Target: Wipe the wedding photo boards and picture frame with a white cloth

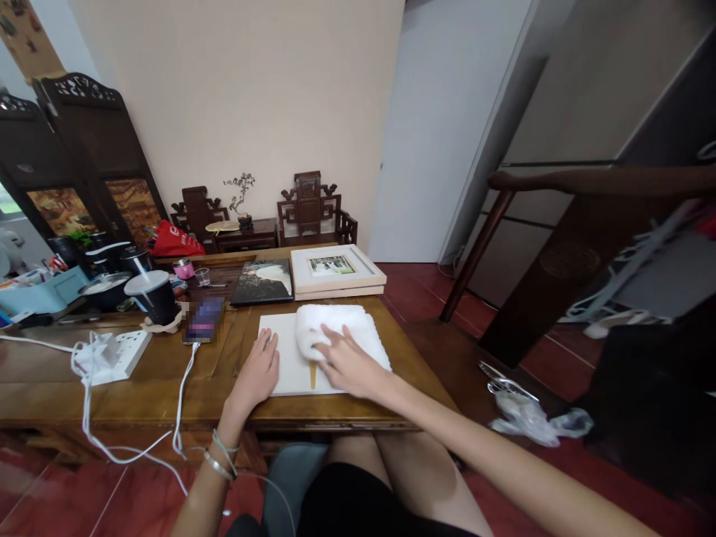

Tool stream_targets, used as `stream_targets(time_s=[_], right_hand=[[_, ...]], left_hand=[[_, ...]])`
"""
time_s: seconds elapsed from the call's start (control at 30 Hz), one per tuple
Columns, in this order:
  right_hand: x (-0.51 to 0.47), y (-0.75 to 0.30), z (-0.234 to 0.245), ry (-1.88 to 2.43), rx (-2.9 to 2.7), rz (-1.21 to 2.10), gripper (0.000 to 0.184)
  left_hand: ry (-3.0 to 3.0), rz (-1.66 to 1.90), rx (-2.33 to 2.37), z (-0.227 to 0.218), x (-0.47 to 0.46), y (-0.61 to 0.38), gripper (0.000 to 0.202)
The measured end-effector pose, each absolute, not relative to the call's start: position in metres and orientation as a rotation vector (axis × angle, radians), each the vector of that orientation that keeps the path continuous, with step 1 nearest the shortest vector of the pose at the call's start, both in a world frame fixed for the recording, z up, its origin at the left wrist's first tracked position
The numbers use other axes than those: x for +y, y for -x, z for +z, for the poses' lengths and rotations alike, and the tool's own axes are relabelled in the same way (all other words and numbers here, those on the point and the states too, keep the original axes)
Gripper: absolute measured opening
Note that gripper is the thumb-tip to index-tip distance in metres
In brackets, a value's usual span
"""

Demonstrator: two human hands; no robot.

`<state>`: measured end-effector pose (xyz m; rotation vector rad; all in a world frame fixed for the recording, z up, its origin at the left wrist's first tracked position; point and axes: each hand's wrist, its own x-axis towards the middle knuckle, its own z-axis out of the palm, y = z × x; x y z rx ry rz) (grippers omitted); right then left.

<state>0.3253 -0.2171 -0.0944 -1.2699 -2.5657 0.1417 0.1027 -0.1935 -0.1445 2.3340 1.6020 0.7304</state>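
Observation:
A flat white board (284, 380) lies near the front edge of the wooden table. My left hand (261, 365) rests on its left edge, fingers stretched out flat. Over the board's right part spreads a fluffy white cloth (358, 328), bunched up along its left side. My right hand (347, 362) presses down on this cloth, its fingers bent into the pile. Below the bunched side a narrow yellow-brown shape (312, 374) shows on the board; its upper end is hidden. Behind the cloth sit stacked light-framed pictures (338, 272), beside a dark picture panel (262, 282).
On the wooden table (224, 399), a power strip (120, 358) with white cables lies left, near a phone (203, 321) and a lidded black cup (154, 298). A blue basket (48, 291) stands farther left. A dark wooden chair (526, 276) is at the right.

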Motion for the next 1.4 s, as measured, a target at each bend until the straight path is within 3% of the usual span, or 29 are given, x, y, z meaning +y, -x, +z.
stream_targets(time_s=[0.27, 0.67, 0.83, 1.03, 1.13, 1.4], right_hand=[[-0.296, -0.343, -0.075, 1.08, -2.738, 0.373, 0.032], [-0.183, -0.307, -0.089, 1.259, -2.674, 0.059, 0.039], [-0.23, -0.306, -0.093, 1.158, -2.714, 0.041, 0.035], [-0.288, -0.322, -0.081, 1.045, -2.763, 0.267, 0.03], [-0.275, -0.321, -0.073, 1.072, -2.735, 0.301, 0.033], [-0.192, -0.289, -0.083, 1.317, -2.682, 0.012, 0.036]], left_hand=[[-2.356, 0.739, 1.589, -0.145, -0.195, -0.103, 0.049], [-2.357, 0.765, 1.569, -0.147, -0.194, -0.1, 0.047], [-2.347, 0.79, 1.56, -0.15, -0.192, -0.1, 0.047], [-2.364, 0.781, 1.568, -0.15, -0.192, -0.101, 0.048], [-2.358, 0.75, 1.578, -0.148, -0.192, -0.101, 0.048], [-2.363, 0.814, 1.541, -0.153, -0.189, -0.098, 0.047]])
